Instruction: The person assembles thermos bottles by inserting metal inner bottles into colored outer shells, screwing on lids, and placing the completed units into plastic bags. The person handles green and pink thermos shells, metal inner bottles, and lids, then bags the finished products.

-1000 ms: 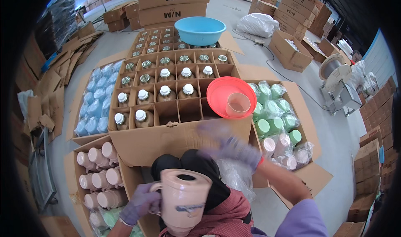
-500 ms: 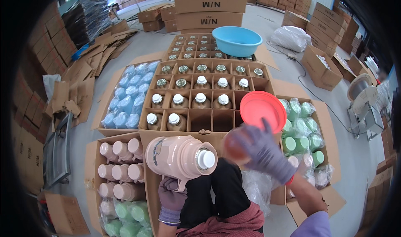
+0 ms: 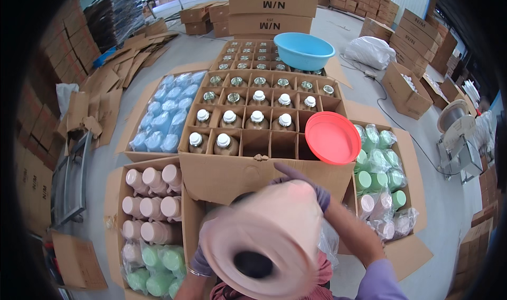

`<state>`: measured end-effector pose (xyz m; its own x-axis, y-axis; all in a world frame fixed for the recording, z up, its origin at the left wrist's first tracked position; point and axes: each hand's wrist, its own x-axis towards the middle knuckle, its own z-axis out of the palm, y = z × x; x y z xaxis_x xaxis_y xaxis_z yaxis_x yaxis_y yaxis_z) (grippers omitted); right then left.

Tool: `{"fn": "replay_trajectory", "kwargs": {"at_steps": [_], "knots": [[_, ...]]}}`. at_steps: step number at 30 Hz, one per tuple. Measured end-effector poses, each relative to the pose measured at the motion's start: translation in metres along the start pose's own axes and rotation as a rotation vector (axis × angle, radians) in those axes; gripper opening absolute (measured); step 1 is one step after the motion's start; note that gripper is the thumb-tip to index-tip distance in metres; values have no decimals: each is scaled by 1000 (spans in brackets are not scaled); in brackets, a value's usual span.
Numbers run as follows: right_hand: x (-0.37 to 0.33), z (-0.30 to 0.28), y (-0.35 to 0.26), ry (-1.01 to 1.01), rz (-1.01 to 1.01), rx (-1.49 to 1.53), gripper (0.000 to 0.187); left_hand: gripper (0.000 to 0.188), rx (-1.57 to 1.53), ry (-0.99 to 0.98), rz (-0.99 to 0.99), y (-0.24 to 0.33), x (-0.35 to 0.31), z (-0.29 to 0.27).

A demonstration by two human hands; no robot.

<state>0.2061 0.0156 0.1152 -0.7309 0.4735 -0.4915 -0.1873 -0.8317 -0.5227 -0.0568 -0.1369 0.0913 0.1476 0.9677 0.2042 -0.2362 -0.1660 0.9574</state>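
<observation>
In front of my lap, a pale pink vacuum flask [image 3: 285, 221] is tilted with its base towards me, blurred by motion. A dark round opening shows in the middle of the base. My left hand [image 3: 199, 262], in a purple-grey glove, holds the flask from the left, its fingers mostly hidden behind it. Over at the flask's far end, my gloved right hand [image 3: 320, 195] is wrapped round the top, with one finger sticking out to the left. The flask's mouth and whatever lies under that hand are hidden.
Ahead stands a divided carton [image 3: 222, 173] of bottle-like liners, several with white stoppers. A red basin [image 3: 332, 138] rests on its right corner, a blue basin [image 3: 303, 52] farther back. Open cartons hold pink cups [image 3: 150, 207], blue wrapped pieces [image 3: 169, 112] and green wrapped pieces [image 3: 380, 160].
The flask has swung from lying sideways, stopper to the right, to base towards me. My right hand, with a blurred reddish round piece before, has come down and left onto the flask's top end.
</observation>
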Motion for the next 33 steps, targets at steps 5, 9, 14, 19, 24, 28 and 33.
{"fn": "replay_trajectory", "kwargs": {"at_steps": [5,9,14,19,24,28,33], "knots": [[17,19,-42,100,210,-643,68,56,867,-667,728,52,51,9],[37,2,-21,-38,89,-1180,71,63,1348,-1030,982,17,23,-6],[-17,45,-1,-130,101,-1507,71,69,1343,-1139,709,3,-39,-18],[-43,-50,34,600,-466,-710,43,47,1131,-954,536,35,-37,-28],[-76,-248,170,1162,-5,-1037,49,42,1129,-176,365,43,16,-23],[-36,-244,218,1215,-45,-1344,45,39,1019,-136,198,24,73,4],[-74,-246,196,1073,-83,-1376,25,33,783,-139,46,5,96,-1]]}}
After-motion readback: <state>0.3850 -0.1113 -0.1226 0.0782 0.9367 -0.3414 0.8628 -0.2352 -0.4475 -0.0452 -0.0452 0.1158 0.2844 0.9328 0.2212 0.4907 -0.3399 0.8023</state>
